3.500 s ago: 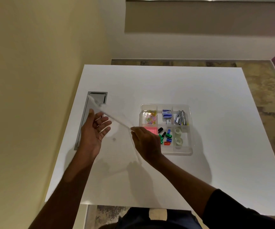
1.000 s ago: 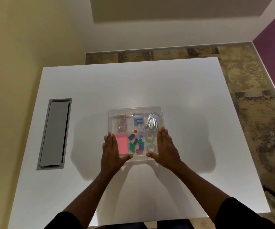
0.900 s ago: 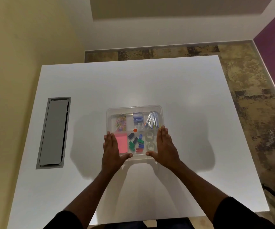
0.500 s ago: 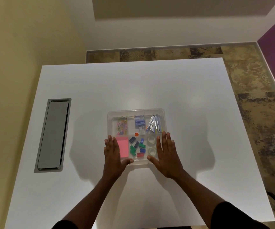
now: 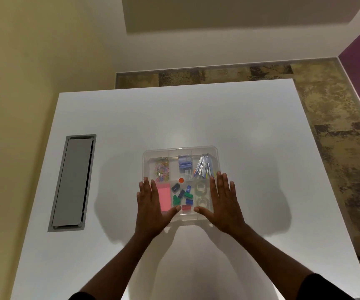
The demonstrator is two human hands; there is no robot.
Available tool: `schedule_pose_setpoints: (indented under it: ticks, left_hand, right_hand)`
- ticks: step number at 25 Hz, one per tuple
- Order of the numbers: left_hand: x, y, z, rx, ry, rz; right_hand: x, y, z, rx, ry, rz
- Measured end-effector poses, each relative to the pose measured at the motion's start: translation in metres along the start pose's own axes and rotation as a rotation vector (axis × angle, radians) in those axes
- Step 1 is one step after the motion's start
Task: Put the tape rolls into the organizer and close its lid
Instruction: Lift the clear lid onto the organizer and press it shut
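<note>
A clear plastic organizer (image 5: 181, 149) sits at the middle of the white table, its transparent lid lying flat on top. Two clear tape rolls (image 5: 201, 194) lie one behind the other in its front right compartment, seen through the lid. My left hand (image 5: 152, 205) rests flat, fingers spread, on the organizer's front left corner, over part of a pink note pad (image 5: 164, 197). My right hand (image 5: 223, 203) lies flat on the front right corner, right beside the tape rolls. Neither hand grips anything.
Other compartments hold coloured paper clips (image 5: 162, 169), a blue box (image 5: 184, 165), silver clips (image 5: 204, 167) and small coloured binder clips (image 5: 182, 197). A grey cable hatch (image 5: 72, 182) is set into the table at the left. A yellow wall runs along the left side.
The lid, held in the air beside the open organizer 3.5 s ago, now lies on it. Both hands have stayed flat on the front corners over the last second, shifting only slightly.
</note>
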State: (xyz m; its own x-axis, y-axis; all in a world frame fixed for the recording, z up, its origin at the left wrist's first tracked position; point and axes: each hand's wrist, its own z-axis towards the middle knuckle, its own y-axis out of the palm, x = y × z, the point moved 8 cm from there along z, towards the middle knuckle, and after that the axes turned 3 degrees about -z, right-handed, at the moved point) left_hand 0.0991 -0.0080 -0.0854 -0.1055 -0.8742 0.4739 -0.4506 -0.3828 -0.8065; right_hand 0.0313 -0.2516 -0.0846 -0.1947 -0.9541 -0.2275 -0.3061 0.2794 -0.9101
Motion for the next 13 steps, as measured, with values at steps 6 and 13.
schedule_pose_setpoints:
  ticks: [6,13]
  left_hand:
    - [0.014,-0.044,0.083,-0.088,0.117,0.2]
    - [0.012,-0.039,0.116,-0.255,0.094,0.316]
  right_hand:
    - [-0.012,-0.047,0.086,-0.123,-0.151,-0.071]
    - [-0.015,-0.052,0.125,-0.222,-0.17,-0.106]
